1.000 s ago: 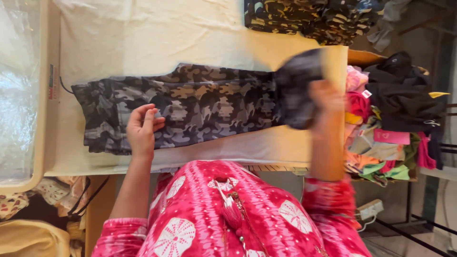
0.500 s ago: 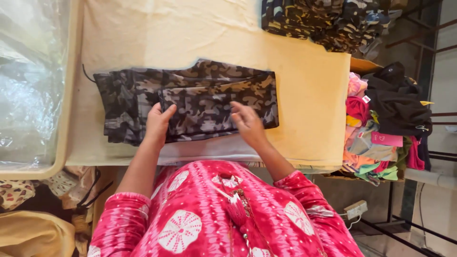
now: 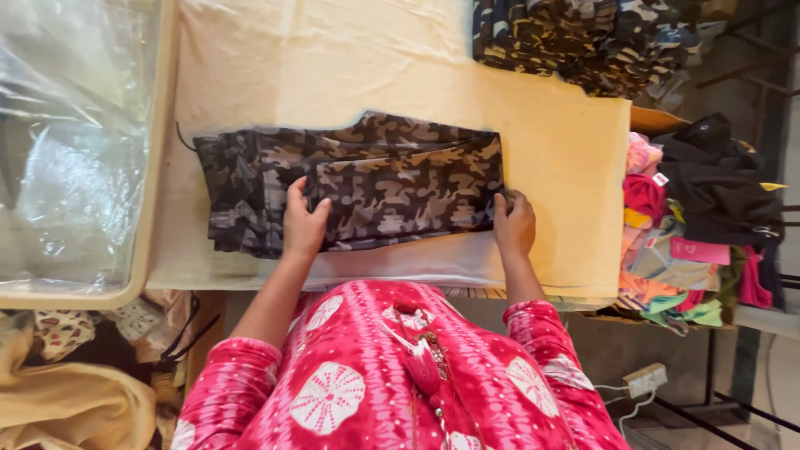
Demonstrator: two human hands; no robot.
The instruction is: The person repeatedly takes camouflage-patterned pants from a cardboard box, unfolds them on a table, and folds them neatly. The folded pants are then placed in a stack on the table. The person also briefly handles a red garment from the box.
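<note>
My left hand [image 3: 304,223] lay flat, fingers together, pinning the folded camouflage garment [image 3: 367,187] on the cloth-covered table [image 3: 567,158]; my right hand [image 3: 514,223] pinched its far edge, keeping the fold squared between both palms.

The right hand [image 3: 514,225] has moved from the middle to the right edge of the folded camouflage garment [image 3: 367,187]. The fold now lies flat.
</note>
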